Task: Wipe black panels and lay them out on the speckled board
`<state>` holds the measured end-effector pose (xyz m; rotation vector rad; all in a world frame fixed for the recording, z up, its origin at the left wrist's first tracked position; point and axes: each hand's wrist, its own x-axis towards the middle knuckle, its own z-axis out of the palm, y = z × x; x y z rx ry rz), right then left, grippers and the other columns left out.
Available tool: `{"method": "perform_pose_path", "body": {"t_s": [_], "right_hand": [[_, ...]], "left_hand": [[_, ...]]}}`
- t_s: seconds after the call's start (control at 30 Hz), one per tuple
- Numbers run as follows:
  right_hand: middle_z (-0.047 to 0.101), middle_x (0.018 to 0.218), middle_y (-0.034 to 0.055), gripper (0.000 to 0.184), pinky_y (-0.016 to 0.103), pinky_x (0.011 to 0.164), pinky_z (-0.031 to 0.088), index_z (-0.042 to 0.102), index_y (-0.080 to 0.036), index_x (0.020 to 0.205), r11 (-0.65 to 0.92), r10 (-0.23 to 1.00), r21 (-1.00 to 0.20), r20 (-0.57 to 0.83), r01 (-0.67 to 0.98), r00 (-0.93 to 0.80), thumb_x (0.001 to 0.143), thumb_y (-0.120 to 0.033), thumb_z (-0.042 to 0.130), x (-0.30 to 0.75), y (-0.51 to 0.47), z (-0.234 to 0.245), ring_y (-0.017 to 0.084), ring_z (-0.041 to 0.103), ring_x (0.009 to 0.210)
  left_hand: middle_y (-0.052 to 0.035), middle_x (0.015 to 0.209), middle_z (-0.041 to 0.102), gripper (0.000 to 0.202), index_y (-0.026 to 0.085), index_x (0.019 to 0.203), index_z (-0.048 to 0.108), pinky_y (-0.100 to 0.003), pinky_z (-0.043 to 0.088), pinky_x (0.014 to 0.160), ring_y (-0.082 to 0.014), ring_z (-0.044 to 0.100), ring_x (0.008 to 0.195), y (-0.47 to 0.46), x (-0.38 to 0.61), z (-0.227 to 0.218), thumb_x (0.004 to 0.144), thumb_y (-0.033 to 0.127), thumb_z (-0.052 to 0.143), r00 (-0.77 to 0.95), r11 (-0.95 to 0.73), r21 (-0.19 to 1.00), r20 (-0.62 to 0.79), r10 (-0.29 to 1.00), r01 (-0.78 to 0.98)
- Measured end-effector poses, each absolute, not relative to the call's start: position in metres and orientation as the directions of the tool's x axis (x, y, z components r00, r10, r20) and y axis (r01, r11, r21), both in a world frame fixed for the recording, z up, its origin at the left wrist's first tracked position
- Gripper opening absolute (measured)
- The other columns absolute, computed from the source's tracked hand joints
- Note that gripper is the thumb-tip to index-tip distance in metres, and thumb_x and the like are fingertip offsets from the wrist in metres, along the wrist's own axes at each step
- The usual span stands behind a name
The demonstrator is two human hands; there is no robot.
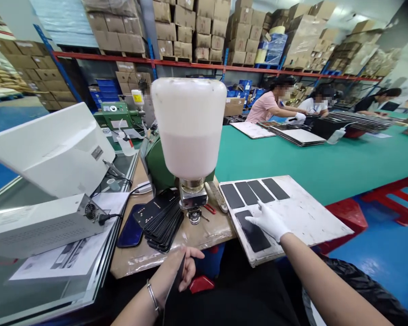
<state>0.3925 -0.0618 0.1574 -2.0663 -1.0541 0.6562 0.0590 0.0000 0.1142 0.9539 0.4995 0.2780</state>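
My left hand (pixel 187 266), bare with a bracelet at the wrist, is closed around a thin black panel (pixel 175 286) seen nearly edge-on. My right hand (pixel 270 220) wears a white glove. Its fingers are stretched out over a black rectangular panel (pixel 253 233) lying flat on a white board (pixel 302 217); whether they press on it is unclear. Several similar panels (pixel 249 193) lie in a row along the board's far side. A fanned stack of black panels (pixel 163 222) rests on the brown-covered bench, left of the machine's metal head (pixel 193 199).
A big white bottle (pixel 190 131) stands upside down on the machine. Left are a blue-black phone (pixel 131 228), a grey power box (pixel 47 226) and a white monitor (pixel 54 145). Co-workers (pixel 263 106) sit along the green table (pixel 258 156). A red stool (pixel 347 222) stands right.
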Motion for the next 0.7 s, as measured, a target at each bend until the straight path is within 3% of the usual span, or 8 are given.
{"method": "perform_pose_path", "body": {"t_s": [0.13,0.23,0.33,0.37,0.43,0.5,0.57,0.7], "right_hand": [[0.049,0.129,0.0128,0.063,0.043,0.103,0.030,0.047,-0.018,0.125,-0.193,0.923,-0.824,0.031,0.532,0.383,0.071,-0.044,0.065,0.343,-0.062,0.184,0.026,0.043,0.122],[0.055,0.123,0.0096,0.073,0.039,0.098,0.036,0.052,-0.023,0.123,0.280,0.959,-0.804,0.206,0.524,-0.196,0.058,-0.045,0.076,0.289,-0.066,0.213,0.026,0.049,0.114],[0.068,0.088,0.0047,0.036,0.032,0.084,0.041,0.067,-0.024,0.099,0.578,0.771,-0.690,0.286,0.436,-0.569,0.067,-0.040,0.072,0.256,-0.066,0.228,0.021,0.060,0.086],[0.068,0.077,0.0030,0.023,0.030,0.080,0.042,0.070,-0.023,0.087,0.574,0.769,-0.688,0.265,0.445,-0.582,0.071,-0.039,0.068,0.254,-0.066,0.229,0.018,0.060,0.078],[0.065,0.069,0.0020,0.018,0.028,0.072,0.043,0.069,-0.020,0.075,0.418,0.875,-0.753,0.183,0.509,-0.447,0.076,-0.038,0.063,0.262,-0.065,0.225,0.017,0.059,0.070],[0.065,0.073,0.0027,0.023,0.027,0.066,0.044,0.065,-0.018,0.078,0.140,0.981,-0.863,0.054,0.486,-0.187,0.077,-0.041,0.062,0.281,-0.067,0.218,0.017,0.058,0.069],[0.065,0.077,0.0031,0.027,0.027,0.063,0.045,0.062,-0.017,0.085,-0.078,0.996,-0.945,-0.088,0.317,-0.018,0.077,-0.043,0.061,0.301,-0.070,0.213,0.017,0.059,0.070],[0.064,0.073,0.0026,0.028,0.026,0.053,0.045,0.060,-0.017,0.085,-0.245,0.969,-0.969,-0.245,0.011,-0.021,0.078,-0.045,0.059,0.327,-0.081,0.214,0.015,0.058,0.061]], "left_hand": [[0.0053,0.042,0.046,0.056,0.013,0.085,0.058,-0.017,0.018,0.032,-0.0052,0.031,0.027,-0.019,0.076,0.140,0.076,0.066,0.042,0.731,0.532,0.845,-0.401,0.552,0.061],[0.0060,0.038,0.043,0.049,0.015,0.073,0.056,-0.018,0.016,0.032,-0.0054,0.030,0.029,-0.033,0.092,0.152,0.074,0.063,0.049,0.653,0.536,0.839,-0.458,0.603,0.093],[0.0054,0.038,0.042,0.044,0.017,0.059,0.052,-0.019,0.019,0.033,-0.0062,0.032,0.032,-0.040,0.099,0.156,0.071,0.058,0.058,0.643,0.573,0.816,-0.481,0.595,0.080],[0.0045,0.039,0.044,0.043,0.017,0.058,0.052,-0.020,0.021,0.033,-0.0066,0.034,0.032,-0.040,0.097,0.157,0.071,0.058,0.059,0.654,0.584,0.808,-0.487,0.579,0.084],[0.0004,0.046,0.053,0.049,0.016,0.067,0.057,-0.020,0.025,0.032,-0.0080,0.039,0.031,-0.035,0.090,0.159,0.072,0.064,0.051,0.699,0.614,0.783,-0.494,0.517,0.099],[-0.0049,0.057,0.061,0.066,0.014,0.083,0.059,-0.019,0.026,0.030,-0.0085,0.043,0.031,-0.027,0.081,0.162,0.073,0.074,0.034,0.774,0.659,0.748,-0.460,0.435,0.074],[-0.0086,0.067,0.064,0.077,0.012,0.093,0.057,-0.019,0.027,0.030,-0.0080,0.045,0.032,-0.020,0.075,0.166,0.070,0.079,0.025,0.851,0.660,0.751,-0.352,0.390,0.008],[-0.0047,0.063,0.064,0.048,0.011,0.094,0.054,-0.016,0.031,0.034,-0.0063,0.047,0.037,-0.008,0.087,0.179,0.071,0.053,0.062,0.877,0.484,0.873,-0.188,0.443,-0.057]]}}
